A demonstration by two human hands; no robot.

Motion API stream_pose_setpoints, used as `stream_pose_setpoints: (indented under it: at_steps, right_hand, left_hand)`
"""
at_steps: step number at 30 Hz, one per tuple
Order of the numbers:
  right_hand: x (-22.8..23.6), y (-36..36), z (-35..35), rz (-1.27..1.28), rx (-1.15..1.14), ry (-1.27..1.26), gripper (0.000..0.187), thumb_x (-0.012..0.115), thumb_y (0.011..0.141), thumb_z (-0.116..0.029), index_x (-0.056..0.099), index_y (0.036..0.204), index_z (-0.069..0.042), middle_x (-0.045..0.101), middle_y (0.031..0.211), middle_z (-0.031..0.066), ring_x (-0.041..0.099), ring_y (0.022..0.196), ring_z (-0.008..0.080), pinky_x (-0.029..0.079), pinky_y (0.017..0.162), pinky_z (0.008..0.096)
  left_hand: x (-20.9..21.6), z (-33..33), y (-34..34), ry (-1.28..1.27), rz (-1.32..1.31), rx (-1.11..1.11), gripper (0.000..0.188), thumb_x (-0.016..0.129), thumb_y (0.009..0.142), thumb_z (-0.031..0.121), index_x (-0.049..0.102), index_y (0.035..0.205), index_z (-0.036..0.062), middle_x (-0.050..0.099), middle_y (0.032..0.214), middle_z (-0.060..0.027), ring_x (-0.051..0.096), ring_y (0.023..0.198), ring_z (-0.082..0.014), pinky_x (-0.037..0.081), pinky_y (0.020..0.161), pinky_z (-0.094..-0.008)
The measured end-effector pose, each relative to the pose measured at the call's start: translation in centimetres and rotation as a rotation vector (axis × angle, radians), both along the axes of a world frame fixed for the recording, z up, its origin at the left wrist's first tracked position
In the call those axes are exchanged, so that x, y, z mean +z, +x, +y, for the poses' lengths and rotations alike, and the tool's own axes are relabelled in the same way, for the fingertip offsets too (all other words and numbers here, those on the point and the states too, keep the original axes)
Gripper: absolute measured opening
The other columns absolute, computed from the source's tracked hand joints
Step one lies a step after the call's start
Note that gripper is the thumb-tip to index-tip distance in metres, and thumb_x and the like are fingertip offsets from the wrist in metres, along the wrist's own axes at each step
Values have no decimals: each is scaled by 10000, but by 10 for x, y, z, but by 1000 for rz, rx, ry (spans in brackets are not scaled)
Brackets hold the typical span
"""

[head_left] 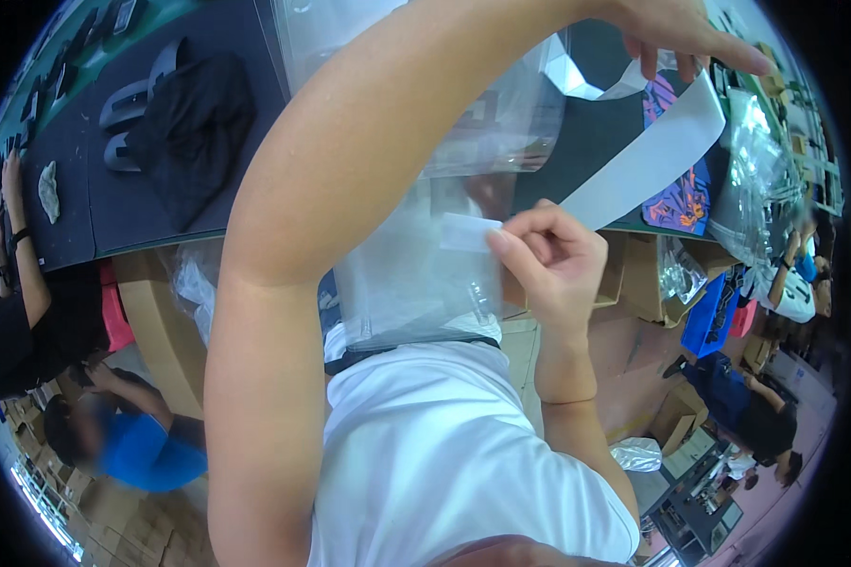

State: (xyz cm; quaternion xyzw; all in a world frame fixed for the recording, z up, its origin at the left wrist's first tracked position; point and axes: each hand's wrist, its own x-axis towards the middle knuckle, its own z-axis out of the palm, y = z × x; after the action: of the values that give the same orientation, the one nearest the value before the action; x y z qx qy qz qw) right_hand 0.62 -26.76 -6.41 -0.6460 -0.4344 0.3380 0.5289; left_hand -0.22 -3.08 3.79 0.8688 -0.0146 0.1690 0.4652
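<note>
My left arm reaches across to the top right. There my left hand (671,33), partly cut off by the frame edge, has its fingertips closed on a white label strip (648,161), one finger stretched out. The strip loops down toward my right hand (553,260). Between my right thumb and forefinger is pinched a small white label (470,233); whether it joins the strip is hidden behind the hand. Below the label, clear plastic bags (416,274) hang over the table's near edge, in front of my body. More clear plastic (501,123) lies beyond them.
On the dark table (577,180) lie a colourful patterned piece (676,203), crumpled clear bags (752,180), a black cloth (203,123) and dark curved parts (128,104). Cardboard boxes (643,274) and a blue crate (714,317) stand below. Other people work at left and right.
</note>
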Motion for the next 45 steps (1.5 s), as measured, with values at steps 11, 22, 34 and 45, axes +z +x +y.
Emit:
stream_pose_setpoints:
  at_steps: [11, 22, 34, 45]
  right_hand:
    - [-18, -7, 5, 17, -22, -208, 173, 837, 768, -138, 724, 814, -16, 349, 572, -99, 275, 536, 9, 200, 495, 206]
    - [-29, -22, 10, -315, -157, 16, 226, 826, 744, -46, 706, 936, -36, 489, 656, -26, 403, 561, 67, 326, 502, 230]
    - [9, -10, -16, -966, 760, -210, 1153, 830, 588, -509, 328, 1521, -54, 222, 1619, 152, 190, 1502, 331, 230, 1156, 556]
    - [23, 56, 2, -785, 1012, 388, 623, 793, 726, -181, 585, 1303, -70, 392, 1528, 175, 389, 1398, 367, 391, 1088, 492]
  left_hand:
    - [-1, -10, -11, 55, -11, 79, 934, 288, 942, 737, 698, 1074, -92, 691, 1098, -243, 719, 800, -299, 542, 848, -402]
    - [-9, 2, -21, 54, -94, -29, 919, 315, 943, 729, 661, 1157, -95, 682, 1146, -236, 719, 838, -292, 537, 879, -403]
    - [41, -32, 58, 116, 592, 317, 928, 309, 940, 738, 691, 1082, -95, 685, 1129, -230, 719, 809, -298, 537, 866, -396]
    - [-16, -3, 44, -114, 182, 123, 818, 486, 869, 743, 751, 982, -22, 732, 956, -160, 701, 748, -230, 557, 763, -348]
